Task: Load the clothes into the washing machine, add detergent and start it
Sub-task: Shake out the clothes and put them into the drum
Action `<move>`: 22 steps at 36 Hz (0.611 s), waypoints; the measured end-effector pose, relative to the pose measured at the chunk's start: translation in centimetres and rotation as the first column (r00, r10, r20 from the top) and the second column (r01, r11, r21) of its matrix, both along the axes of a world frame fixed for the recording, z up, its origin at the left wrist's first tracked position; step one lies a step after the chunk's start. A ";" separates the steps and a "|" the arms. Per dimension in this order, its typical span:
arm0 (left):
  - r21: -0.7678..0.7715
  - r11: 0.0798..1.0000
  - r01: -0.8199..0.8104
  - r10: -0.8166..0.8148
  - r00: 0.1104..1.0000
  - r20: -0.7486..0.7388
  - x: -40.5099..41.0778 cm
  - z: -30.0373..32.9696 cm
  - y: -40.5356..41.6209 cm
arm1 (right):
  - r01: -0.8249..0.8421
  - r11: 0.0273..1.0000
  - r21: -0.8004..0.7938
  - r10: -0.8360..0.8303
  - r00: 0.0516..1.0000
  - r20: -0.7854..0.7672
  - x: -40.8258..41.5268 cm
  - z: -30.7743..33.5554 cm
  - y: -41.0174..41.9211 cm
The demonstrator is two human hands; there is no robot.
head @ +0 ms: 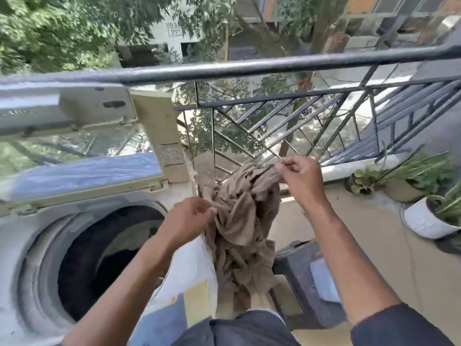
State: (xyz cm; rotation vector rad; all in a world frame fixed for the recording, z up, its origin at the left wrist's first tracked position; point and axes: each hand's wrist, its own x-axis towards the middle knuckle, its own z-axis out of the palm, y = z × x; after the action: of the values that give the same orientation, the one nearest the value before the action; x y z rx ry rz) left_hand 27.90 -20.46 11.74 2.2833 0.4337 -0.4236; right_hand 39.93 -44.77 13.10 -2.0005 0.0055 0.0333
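a brown cloth (245,216) was held up at the right edge of the washer (30,245), just outside its top, on a balcony bounded by a dark railing (274,63). the cloth was pinched at two points: the right hand (300,181) was closed on its top corner, thumb and fingers nipped together on the fabric, while the left hand (189,221) was curled on a fold lower down, at the cloth's left side. the cloth hung bunched and twisted, its long axis running roughly up and down, with its tail falling in the gap between the washer's side and a dark stool (306,283).

the drum (99,258) lay open to the left of the cloth and below both hands, with the lid (82,176) raised behind it and something dark seen inside. the left hand was the nearer of the two to the opening, poised right above its right rim; the right hand was held higher and farther out toward the railing. by that layout, the coming move was judged to be a carry leftward and down over the rim, with the long tail needing to be lifted clear of the washer's edge. no detergent was seen. potted plants (429,203) were set along the ledge at right.
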 end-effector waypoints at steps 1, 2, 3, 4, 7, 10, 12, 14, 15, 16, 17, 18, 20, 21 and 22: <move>0.041 0.999 0.010 -0.011 1.000 0.014 0.2 0.2 -0.8 | -0.050 0.998 0.045 0.050 0.999 0.014 0.1 1.1 0.1; 0.045 0.999 0.019 -0.021 0.999 0.042 0.5 0.4 -1.5 | -0.100 0.991 0.084 0.098 0.995 0.029 0.1 2.2 0.3; 0.014 1.000 0.022 -0.023 0.998 0.064 0.7 0.6 -2.2 | -0.148 0.982 0.115 0.144 0.989 0.046 0.1 3.0 0.5; -0.033 0.999 0.031 -0.029 0.996 0.084 1.0 0.8 -2.8 | -0.197 0.969 0.150 0.190 0.980 0.064 0.1 3.8 0.8; -0.028 0.996 0.079 -0.073 0.982 0.175 2.2 1.5 -4.7 | -0.358 0.900 0.247 0.333 0.933 0.138 -0.3 5.9 1.9; 0.183 0.982 0.040 -0.102 0.933 0.345 3.8 2.5 -6.2 | -0.477 0.829 0.292 0.422 0.876 0.234 -0.6 7.4 2.8; 0.279 0.960 -0.019 -0.108 0.896 0.431 5.1 3.3 -6.6 | -0.533 0.790 0.305 0.464 0.843 0.272 -0.4 7.9 3.0; 0.346 0.938 -0.033 -0.138 0.880 0.455 6.0 4.4 -6.6 | -0.539 0.781 0.315 0.473 0.840 0.264 0.1 7.9 2.7; 0.347 0.937 -0.041 -0.133 0.876 0.464 6.5 4.7 -6.4 | -0.514 0.800 0.311 0.454 0.856 0.247 0.3 7.7 2.4; 0.323 0.945 -0.054 -0.113 0.871 0.477 6.9 5.0 -6.1 | -0.475 0.831 0.289 0.421 0.877 0.230 0.6 7.3 2.1; 0.292 0.954 -0.073 -0.084 0.868 0.490 7.3 5.4 -5.8 | -0.433 0.866 0.248 0.385 0.896 0.221 0.8 6.9 1.7; 0.264 0.960 -0.094 -0.055 0.861 0.506 7.7 5.7 -5.5 | -0.393 0.898 0.196 0.351 0.911 0.216 0.9 6.2 1.2; 0.144 0.979 -0.141 0.040 0.837 0.545 8.3 6.9 -5.1 | -0.332 0.937 0.109 0.313 0.936 0.161 0.7 4.6 0.4; 0.044 0.988 -0.149 0.098 0.818 0.566 8.6 7.8 -5.1 | -0.322 0.944 0.077 0.313 0.944 0.109 0.6 3.6 0.0; -0.060 0.988 -0.143 0.151 0.797 0.585 8.8 8.6 -5.1 | -0.325 0.944 0.047 0.323 0.945 0.052 0.3 2.4 -0.4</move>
State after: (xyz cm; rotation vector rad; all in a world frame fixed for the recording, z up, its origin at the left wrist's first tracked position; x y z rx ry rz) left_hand 36.72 -25.54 20.35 2.2029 0.2787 0.3683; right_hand 40.26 -45.15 15.52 -1.9273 -0.3500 0.1998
